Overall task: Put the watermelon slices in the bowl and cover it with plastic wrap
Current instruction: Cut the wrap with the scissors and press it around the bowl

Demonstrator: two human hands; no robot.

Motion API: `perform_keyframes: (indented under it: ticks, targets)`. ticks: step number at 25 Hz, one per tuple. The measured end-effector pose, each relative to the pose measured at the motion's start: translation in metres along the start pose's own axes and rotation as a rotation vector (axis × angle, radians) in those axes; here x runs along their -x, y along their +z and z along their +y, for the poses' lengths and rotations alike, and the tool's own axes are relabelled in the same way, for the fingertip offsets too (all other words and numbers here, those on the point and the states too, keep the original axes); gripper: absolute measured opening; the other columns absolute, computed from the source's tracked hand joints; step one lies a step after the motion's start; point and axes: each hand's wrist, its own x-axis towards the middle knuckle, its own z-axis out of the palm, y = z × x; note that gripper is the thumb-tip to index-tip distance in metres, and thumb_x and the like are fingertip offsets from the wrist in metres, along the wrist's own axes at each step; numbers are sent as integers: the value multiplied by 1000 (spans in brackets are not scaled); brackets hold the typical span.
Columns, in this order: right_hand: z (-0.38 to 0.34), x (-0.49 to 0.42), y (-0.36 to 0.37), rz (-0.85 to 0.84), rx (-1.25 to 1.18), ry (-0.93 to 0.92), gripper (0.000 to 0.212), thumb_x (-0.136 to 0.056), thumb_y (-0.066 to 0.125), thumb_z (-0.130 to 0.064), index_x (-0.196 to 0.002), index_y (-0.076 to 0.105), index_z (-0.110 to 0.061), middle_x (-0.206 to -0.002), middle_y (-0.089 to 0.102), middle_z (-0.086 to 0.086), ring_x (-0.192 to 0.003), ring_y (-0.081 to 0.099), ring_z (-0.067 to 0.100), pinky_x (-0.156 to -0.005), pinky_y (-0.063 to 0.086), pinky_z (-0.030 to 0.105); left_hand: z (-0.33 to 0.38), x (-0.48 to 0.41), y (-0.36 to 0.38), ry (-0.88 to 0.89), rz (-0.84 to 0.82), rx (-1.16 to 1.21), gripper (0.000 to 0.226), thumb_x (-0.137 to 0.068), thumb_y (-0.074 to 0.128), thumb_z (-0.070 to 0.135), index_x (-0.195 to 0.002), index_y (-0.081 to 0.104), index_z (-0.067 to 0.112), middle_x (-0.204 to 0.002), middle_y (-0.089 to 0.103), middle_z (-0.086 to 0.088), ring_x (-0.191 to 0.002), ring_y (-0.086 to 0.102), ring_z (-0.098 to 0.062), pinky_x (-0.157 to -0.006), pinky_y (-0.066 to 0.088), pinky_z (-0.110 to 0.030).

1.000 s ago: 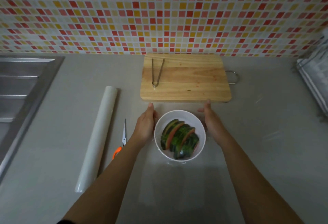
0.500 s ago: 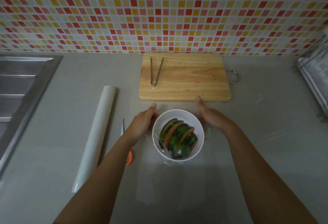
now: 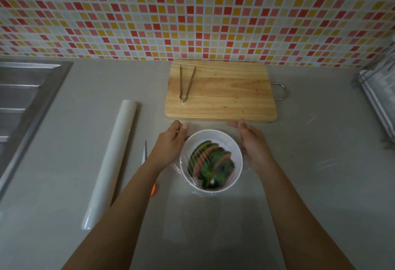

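White-walled bowl (image 3: pixel 212 136) is now cupped from both sides: left hand (image 3: pixel 168 144) is curled against its left wall and right hand (image 3: pixel 254 147) against its right wall, with the thumbs pointed at the wooden cutting board (image 3: pixel 220 98) just beyond the fingertips. A second ago both hands were laid flatter beside the bowl with fingers stretched forward; since then they have been wrapped inward and down round the rim. Plastic wrap (image 3: pixel 177 167) is seen bunched and wrinkled under the heel of the left hand and again below the right palm, where no wrinkles showed a second ago. The film is therefore judged to be drawn over the top and pressed onto the walls. Watermelon slices (image 3: pixel 210 163) are stacked inside the bowl between the two hands, rind up; none are left on the board. Fingertips are hidden behind the bowl's sides, so how tightly the film is pinched cannot be told. A paler sheet, probably loose film, is spread on the counter (image 3: pixel 299 184) between the forearms. Scissors (image 3: pixel 145 152) and the plastic wrap roll (image 3: pixel 111 162) are lying outside the left forearm, and metal tongs (image 3: pixel 187 83) are resting on the board ahead of the left hand. Slices step is taken as done; sealing is judged partly done, with the near edge not yet tucked.
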Motion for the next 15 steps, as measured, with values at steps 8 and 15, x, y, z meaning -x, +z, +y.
perform_keyframes:
  ticks: [8, 15]
  targets:
    - [5, -5, 12, 135, 34, -11, 42, -93, 40, -47, -66, 67, -30, -75, 66, -7, -81, 63, 21, -80, 51, 36, 4, 3, -7, -37, -28, -52, 43, -90, 41, 57, -79, 58, 18, -78, 70, 3, -76, 61, -6, -61, 41, -18]
    - [-11, -3, 1, 30, -73, 178, 43, -92, 41, -47, -69, 65, -21, -27, 39, -10, -30, 40, 3, -35, 31, 17, 6, 2, -8, 4, -34, -89, 32, -97, 43, 36, -71, 53, 21, -72, 67, 4, -66, 56, 0, -56, 36, -3]
